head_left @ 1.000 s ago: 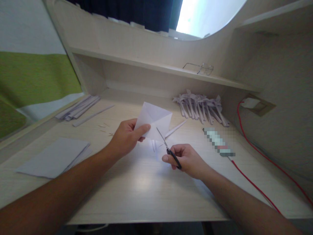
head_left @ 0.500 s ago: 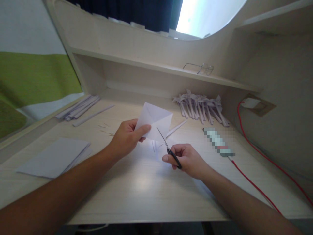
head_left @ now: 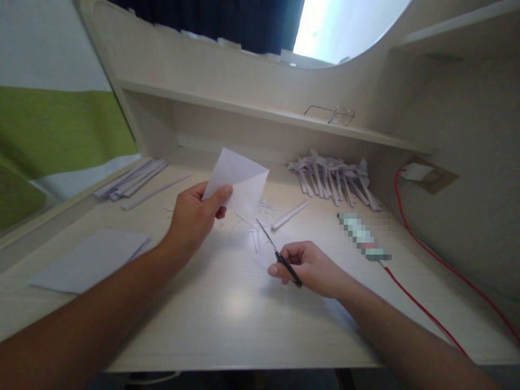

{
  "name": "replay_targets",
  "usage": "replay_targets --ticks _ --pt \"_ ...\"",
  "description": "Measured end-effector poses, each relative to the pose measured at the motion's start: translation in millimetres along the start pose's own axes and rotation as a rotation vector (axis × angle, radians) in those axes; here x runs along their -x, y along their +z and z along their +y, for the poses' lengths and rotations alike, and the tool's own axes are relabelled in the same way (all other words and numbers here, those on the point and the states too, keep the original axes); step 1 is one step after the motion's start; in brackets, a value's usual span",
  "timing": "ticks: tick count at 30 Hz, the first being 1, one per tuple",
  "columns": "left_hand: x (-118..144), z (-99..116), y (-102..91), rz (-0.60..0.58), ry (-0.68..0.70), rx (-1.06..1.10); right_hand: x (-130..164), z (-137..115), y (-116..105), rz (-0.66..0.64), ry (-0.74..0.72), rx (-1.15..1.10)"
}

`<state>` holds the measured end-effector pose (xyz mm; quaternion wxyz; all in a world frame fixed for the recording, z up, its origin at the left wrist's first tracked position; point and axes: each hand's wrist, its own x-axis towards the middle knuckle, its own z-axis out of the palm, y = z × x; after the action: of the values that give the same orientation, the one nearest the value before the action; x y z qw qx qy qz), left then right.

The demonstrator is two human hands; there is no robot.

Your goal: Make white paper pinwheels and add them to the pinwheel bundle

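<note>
My left hand (head_left: 194, 216) pinches a folded white paper (head_left: 239, 181) by its left corner and holds it tilted above the desk. My right hand (head_left: 309, 266) grips small black-handled scissors (head_left: 277, 252), blades closed and pointing up-left, their tip just below and apart from the paper. Thin white paper offcuts (head_left: 260, 219) lie on the desk between the two hands.
A stack of white sheets (head_left: 91, 260) lies at left, paper strips (head_left: 132, 179) at the back left, folded paper pieces (head_left: 335, 179) at the back right. A loose strip (head_left: 290, 214), a blurred object (head_left: 363, 236) with a red cable (head_left: 422, 309), and glasses (head_left: 335, 114) on the shelf.
My left hand has lifted the paper up and to the left, away from the scissors. Fresh thin offcuts now lie on the desk. My right hand has stayed nearly in place.
</note>
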<state>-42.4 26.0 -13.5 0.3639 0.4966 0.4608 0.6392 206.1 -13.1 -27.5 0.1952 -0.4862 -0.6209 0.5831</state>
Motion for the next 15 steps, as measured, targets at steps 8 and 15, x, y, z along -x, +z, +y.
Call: replay_targets --ticks 8,15 --pt "7 12 2.5 -0.470 -0.186 -0.189 -1 -3 -6 0.520 -0.406 -0.126" --pt "18 12 8.0 -0.749 -0.258 -0.227 0 -1 -2 0.375 -0.289 -0.184"
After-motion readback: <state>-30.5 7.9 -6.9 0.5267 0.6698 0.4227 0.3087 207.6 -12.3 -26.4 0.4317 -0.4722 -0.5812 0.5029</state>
